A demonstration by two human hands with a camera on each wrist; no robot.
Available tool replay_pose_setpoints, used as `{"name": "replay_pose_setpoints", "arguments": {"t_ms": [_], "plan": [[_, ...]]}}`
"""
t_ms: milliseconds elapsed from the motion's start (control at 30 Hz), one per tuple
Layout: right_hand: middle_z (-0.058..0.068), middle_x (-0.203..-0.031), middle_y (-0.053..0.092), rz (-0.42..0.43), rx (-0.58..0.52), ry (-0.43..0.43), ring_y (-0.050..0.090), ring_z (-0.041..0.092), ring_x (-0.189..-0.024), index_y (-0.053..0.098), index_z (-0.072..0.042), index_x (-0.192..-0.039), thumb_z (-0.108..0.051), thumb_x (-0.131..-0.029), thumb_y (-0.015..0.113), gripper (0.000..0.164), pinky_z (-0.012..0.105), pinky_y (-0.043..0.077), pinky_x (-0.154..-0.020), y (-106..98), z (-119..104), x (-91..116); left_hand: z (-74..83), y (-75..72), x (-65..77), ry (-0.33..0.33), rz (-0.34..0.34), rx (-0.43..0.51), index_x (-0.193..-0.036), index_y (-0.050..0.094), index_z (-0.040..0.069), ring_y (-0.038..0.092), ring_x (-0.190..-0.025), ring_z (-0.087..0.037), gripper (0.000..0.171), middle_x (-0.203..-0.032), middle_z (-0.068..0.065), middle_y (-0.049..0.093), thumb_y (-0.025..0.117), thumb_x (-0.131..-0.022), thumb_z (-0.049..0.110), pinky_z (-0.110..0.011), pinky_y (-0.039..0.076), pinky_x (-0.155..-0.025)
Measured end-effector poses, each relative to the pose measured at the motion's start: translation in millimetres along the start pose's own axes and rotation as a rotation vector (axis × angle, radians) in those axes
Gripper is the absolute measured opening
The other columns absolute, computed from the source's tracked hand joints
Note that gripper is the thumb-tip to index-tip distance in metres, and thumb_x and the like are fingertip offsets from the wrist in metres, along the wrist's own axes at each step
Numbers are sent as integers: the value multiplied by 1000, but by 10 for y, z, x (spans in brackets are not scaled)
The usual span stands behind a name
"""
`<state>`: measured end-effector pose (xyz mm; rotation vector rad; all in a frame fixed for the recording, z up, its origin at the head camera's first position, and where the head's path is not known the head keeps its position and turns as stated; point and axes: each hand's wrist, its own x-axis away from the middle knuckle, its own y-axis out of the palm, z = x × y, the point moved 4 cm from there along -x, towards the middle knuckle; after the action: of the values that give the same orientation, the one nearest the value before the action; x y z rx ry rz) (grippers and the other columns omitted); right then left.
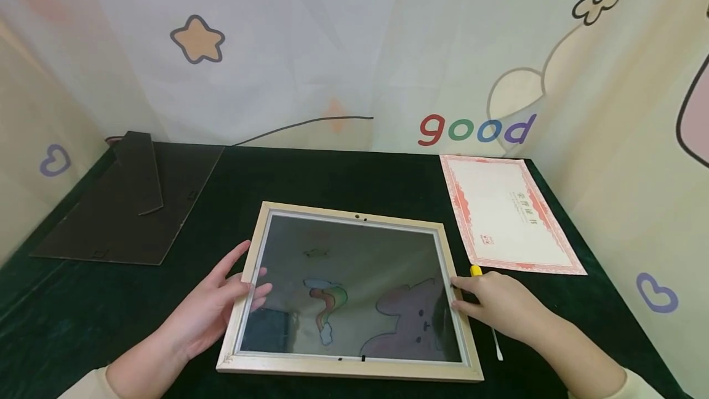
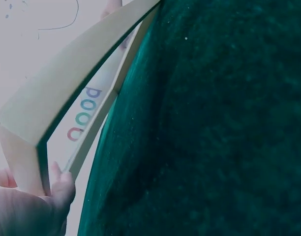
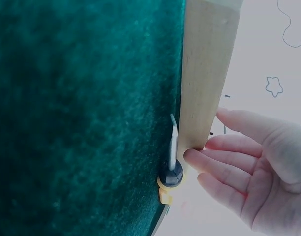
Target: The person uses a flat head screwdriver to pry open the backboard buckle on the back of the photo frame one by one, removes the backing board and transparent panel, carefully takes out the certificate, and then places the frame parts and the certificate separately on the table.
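Note:
A light wooden picture frame (image 1: 354, 370) with a glassy pane that mirrors the wall drawings is in front of me, small dark tabs along its inner edges. My left hand (image 1: 213, 303) grips its left side, thumb on the upper face; some fingertips show past the inner edge. In the left wrist view, the left hand (image 2: 35, 204) holds a corner of the frame (image 2: 67, 73), which is tilted off the cloth. My right hand (image 1: 506, 306) holds the right side between thumb and fingers. Beside that hand lies a screwdriver (image 1: 496, 343) with a yellow handle, partly hidden by the hand.
A dark backing board (image 1: 116, 226) with a fold-out stand (image 1: 141, 168) lies at the left. A red-bordered certificate sheet (image 1: 498, 208) lies at the back right. Dark green cloth (image 1: 332, 174) covers the table, and printed curtains (image 1: 310, 36) surround it.

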<state>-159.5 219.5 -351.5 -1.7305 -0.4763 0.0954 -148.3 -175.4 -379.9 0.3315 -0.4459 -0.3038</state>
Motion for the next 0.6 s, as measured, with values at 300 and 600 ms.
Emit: {"name": "replay_pose_setpoints", "arguments": {"t_ms": [300, 600], "plan": [[-11, -57, 52, 20, 4, -17, 42, 3, -45, 67, -3, -114, -26, -79, 74, 42, 20, 37, -42, -2, -16, 1, -41, -48, -19, -32, -7, -178, -149, 20, 16, 40, -129, -31, 57, -149, -21, 20, 45, -98, 15, -44, 39, -99], [-8, -66, 61, 37, -7, -13, 44, 1, -45, 68, -5, -112, -26, -77, 76, 42, 20, 39, -42, -24, -25, 14, 12, -47, -22, -85, 14, -415, -142, 33, 4, 38, -123, -34, 54, -146, -22, 26, 47, -98, 32, -58, 32, -99]]}}
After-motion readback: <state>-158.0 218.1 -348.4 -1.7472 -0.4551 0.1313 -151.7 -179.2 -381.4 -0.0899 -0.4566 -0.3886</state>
